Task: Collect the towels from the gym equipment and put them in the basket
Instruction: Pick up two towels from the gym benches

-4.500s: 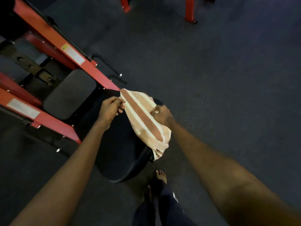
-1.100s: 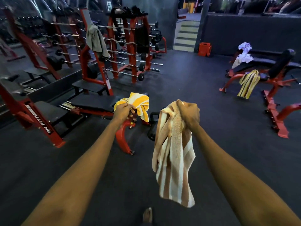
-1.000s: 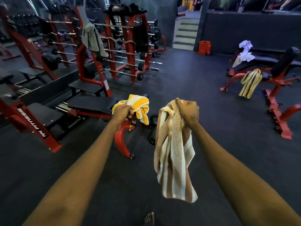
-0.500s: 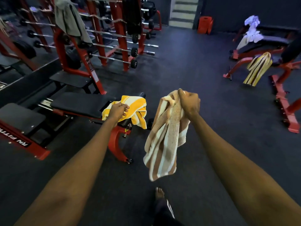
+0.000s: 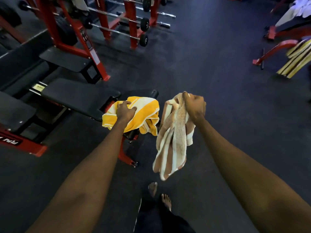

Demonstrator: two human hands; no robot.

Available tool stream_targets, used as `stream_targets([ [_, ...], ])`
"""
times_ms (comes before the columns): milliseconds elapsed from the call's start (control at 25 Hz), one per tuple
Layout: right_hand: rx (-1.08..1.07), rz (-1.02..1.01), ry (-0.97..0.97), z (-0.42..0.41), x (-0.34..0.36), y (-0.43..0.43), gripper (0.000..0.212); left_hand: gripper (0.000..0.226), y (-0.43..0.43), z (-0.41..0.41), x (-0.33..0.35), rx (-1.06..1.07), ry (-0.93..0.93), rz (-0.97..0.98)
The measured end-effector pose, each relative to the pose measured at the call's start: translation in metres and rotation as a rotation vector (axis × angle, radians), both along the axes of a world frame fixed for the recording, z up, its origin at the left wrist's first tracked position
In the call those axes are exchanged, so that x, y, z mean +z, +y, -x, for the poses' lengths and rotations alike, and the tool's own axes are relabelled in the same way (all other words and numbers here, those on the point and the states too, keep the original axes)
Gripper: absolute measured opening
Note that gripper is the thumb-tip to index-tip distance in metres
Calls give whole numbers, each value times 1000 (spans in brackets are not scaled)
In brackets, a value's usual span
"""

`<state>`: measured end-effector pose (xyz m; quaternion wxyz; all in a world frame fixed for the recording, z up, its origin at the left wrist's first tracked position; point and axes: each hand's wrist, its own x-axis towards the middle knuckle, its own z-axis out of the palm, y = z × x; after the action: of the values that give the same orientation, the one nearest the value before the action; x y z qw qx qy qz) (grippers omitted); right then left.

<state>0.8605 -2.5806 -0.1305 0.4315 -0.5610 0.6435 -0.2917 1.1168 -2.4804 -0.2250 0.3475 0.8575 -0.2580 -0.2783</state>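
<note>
Head view: yellow towel (image 5: pixel 144 113) lies under left hand (image 5: pixel 125 111).

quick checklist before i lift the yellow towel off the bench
1. Left hand on the yellow striped towel: ok, fingers rest on top of it, though whether they have pinched the fabric cannot be told.
2. Yellow striped towel free to lift: cannot tell, it drapes over the end of the black bench pad and its underside is hidden.
3. Right hand keeping the brown striped towel: ok, fist closed on its top, the rest hangs clear of the floor.
4. Footing: ok, bare feet on open floor, beside the bench's red leg.
5. Basket located: not ok, none in view.
6. Towels left: not ok, a striped one hangs at far right.
</note>
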Motion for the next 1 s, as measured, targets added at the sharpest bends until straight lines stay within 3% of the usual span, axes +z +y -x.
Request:
stream_targets([
  [200, -20, -15, 28, -59, -41, -46, 42, 86, -45, -48, -46, -66, -101, -209],
  [360, -30, -39, 36, -81, -68, -73, 43, 133, -60, -73, -86, -98, 2, -431],
  [520, -24, -17, 52, -82, -81, -91, 43, 154, -68, -80, -126, -151, 116, -520],
  [600, -9, -2, 40, -80, -82, -95, 42, 146, -67, -76, -138, -100, 154, -454],
  [720, 13, -3, 31, -74, -79, -98, 41, 85, -80, -63, -120, -38, 106, -319],
  [800, 8, -5, 13, -68, -73, -98, 40, 61, -95, -50, -91, 4, 91, -289],
  [920, -28, 6, -13, -48, -56, -104, 44, 41, -123, -26, -34, 66, 149, -147],
  [1000, -43, 7, -42, -26, -42, -110, 46, 40, -141, -6, 1, 78, 144, -38],
])
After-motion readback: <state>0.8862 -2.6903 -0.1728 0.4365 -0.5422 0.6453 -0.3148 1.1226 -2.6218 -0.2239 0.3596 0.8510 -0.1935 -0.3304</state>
